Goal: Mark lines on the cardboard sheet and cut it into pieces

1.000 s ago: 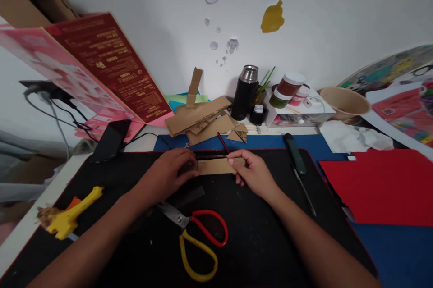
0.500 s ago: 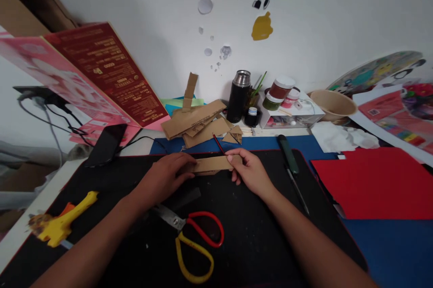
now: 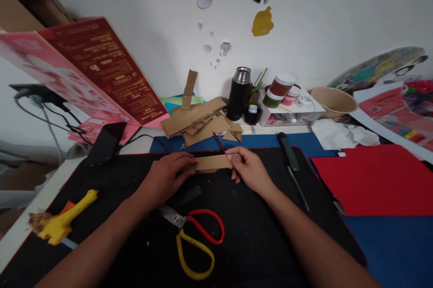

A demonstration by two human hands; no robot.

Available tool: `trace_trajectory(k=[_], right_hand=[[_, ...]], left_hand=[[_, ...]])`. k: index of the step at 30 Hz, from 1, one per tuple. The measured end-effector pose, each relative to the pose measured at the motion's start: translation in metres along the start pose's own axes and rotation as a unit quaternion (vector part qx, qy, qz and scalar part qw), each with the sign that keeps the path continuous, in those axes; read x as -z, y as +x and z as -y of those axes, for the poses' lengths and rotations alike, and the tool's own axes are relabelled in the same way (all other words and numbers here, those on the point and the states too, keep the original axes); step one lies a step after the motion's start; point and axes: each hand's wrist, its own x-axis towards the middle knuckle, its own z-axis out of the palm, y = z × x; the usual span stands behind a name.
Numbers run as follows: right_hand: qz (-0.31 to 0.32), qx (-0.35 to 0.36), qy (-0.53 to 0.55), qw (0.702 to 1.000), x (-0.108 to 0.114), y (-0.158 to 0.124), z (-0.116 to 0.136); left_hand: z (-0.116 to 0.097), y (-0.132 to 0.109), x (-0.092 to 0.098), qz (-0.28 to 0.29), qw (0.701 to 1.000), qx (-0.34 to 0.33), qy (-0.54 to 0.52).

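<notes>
Between my two hands is a narrow cardboard strip (image 3: 213, 162), held level just over the black mat (image 3: 243, 234). My left hand (image 3: 169, 175) is closed on the strip's left end, its fingers covering that end. Thumb and fingers of my right hand (image 3: 248, 168) pinch the right end. A second brown edge shows under the strip; whether it is a separate piece I cannot tell. Just behind it lies a dark red pencil (image 3: 218, 142). Scissors (image 3: 182, 221) with one red and one yellow handle lie in front of my left hand.
Cardboard scraps (image 3: 199, 119) lie at the back beside a black thermos (image 3: 239, 94). A green-handled knife (image 3: 289, 155) rests right of my hand, near red paper (image 3: 379, 184). At left are a yellow giraffe-like figure (image 3: 64, 220) and a phone (image 3: 105, 144).
The view has shifted slightly. Both hands keep their hold on the cardboard strip, which has turned very little, if at all.
</notes>
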Motion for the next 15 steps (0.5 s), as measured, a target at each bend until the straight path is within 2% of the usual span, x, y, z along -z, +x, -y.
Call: trace_trajectory(k=[3, 9, 12, 15], right_hand=[[-0.013, 0.015, -0.019, 1.0, 0.001, 0.0, 0.0], [-0.083, 0.073, -0.079, 0.991, 0.015, 0.003, 0.001], [-0.109, 0.169, -0.185, 0.962, 0.019, 0.001, 0.003], [-0.084, 0.274, -0.277, 0.917, 0.012, -0.004, 0.005]], left_hand=[[0.0, -0.001, -0.001, -0.003, 1.0, 0.011, -0.005], [0.0, -0.002, -0.002, -0.008, 1.0, 0.005, 0.001], [0.0, -0.001, -0.002, -0.005, 1.0, 0.004, 0.002], [0.0, -0.001, -0.002, -0.004, 1.0, -0.005, 0.007]])
